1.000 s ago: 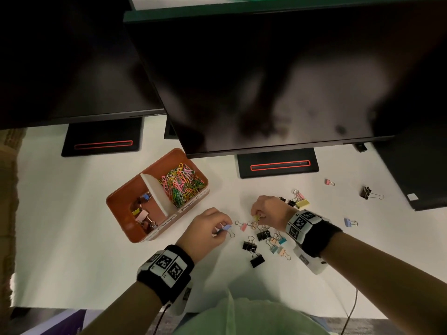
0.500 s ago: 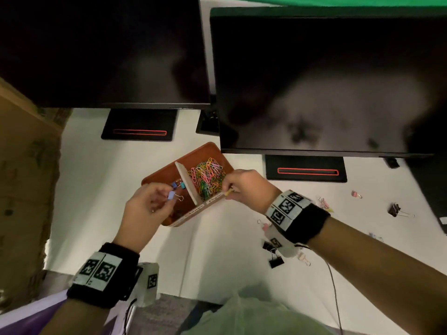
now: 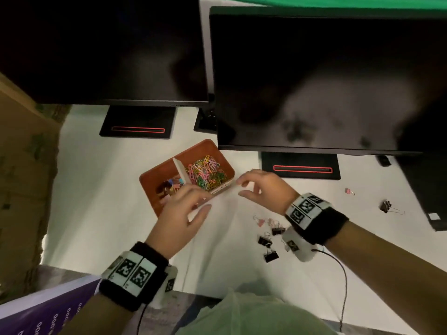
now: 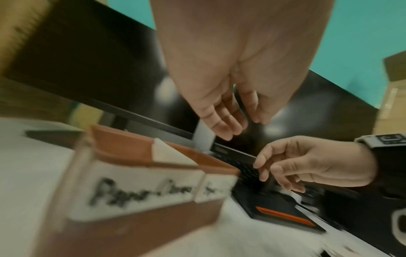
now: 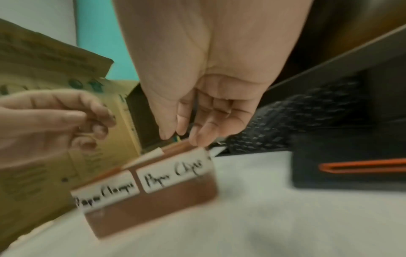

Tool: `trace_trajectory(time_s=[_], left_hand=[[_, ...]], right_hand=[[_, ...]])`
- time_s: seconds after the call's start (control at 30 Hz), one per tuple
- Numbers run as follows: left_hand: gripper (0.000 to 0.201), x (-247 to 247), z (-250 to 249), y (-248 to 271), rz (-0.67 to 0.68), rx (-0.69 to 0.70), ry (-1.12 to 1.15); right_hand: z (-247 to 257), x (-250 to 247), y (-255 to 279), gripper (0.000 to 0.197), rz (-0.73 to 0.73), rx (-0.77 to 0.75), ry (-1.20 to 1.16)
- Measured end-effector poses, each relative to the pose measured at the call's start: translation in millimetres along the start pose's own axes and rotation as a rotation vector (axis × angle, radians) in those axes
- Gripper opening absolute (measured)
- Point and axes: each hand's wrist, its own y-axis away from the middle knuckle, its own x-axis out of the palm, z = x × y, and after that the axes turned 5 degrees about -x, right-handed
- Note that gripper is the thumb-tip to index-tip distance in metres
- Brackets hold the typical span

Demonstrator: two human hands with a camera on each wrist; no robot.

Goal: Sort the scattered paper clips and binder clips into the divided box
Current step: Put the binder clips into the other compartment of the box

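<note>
The orange-brown divided box [image 3: 154, 175] holds coloured paper clips [image 3: 205, 174] in its right compartment and small binder clips [image 3: 170, 186] in its left. My left hand [image 3: 204, 200] hovers over the box's near edge, fingers loose and empty. My right hand [image 3: 242, 188] hangs beside the right corner, also empty. The wrist views show the left hand [image 4: 239, 128] and right hand [image 5: 182, 137] with relaxed fingers above the labelled box front [image 5: 153, 205]. Loose binder clips [image 3: 271, 256] lie under my right wrist, with a pink one [image 3: 349, 191] and a black one [image 3: 385, 206] farther right.
Two dark monitors [image 3: 314, 81] overhang the white table [image 3: 101, 201], their bases [image 3: 301, 165] behind the box. A cardboard carton [image 3: 21, 165] stands at the left. A thin cable [image 3: 343, 274] runs from my right wrist toward the table's near edge.
Both hands carried a clip each from the loose pile to the box. Half a second ago each pinched one; now both hands have opened and hold nothing.
</note>
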Motion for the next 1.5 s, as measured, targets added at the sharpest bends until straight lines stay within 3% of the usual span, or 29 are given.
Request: trace_trajectory(time_s=[0.2, 0.33, 0.43, 0.6, 0.83, 0.97, 1.1, 1.37, 1.5], left_hand=[[0.037, 90, -26, -4, 0.391, 0.067, -0.032], [0.055, 145, -28, 0, 0.546, 0.034, -0.182], [0.060, 169, -23, 2, 0.593, 0.003, -0.301], [0.034, 177, -13, -1, 0.579, -0.138, -0.171], [0.029, 164, -2, -5, 0.506, -0.278, 0.032], [0.013, 162, 3, -5, 0.420, -0.294, 0.064], [0.009, 153, 10, -4, 0.357, -0.304, 0.076], [0.014, 124, 27, -8, 0.290, -0.335, 0.113], [0.028, 113, 33, -7, 0.295, -0.342, 0.104]], right_hand=[[-67, 4, 85, 0.061, 0.313, 0.227, 0.097], [-78, 19, 108, 0.078, 0.336, 0.226, 0.074], [-76, 28, 106, 0.078, 0.321, 0.181, 0.100], [-73, 38, 89, 0.057, 0.345, 0.143, 0.141], [-78, 38, 76, 0.029, 0.365, 0.178, 0.134], [-78, 37, 72, 0.027, 0.391, 0.186, 0.137], [-80, 35, 73, 0.025, 0.387, 0.167, 0.090], [-68, 29, 63, 0.026, 0.362, 0.101, 0.075], [-59, 36, 49, 0.044, 0.435, 0.116, 0.140]])
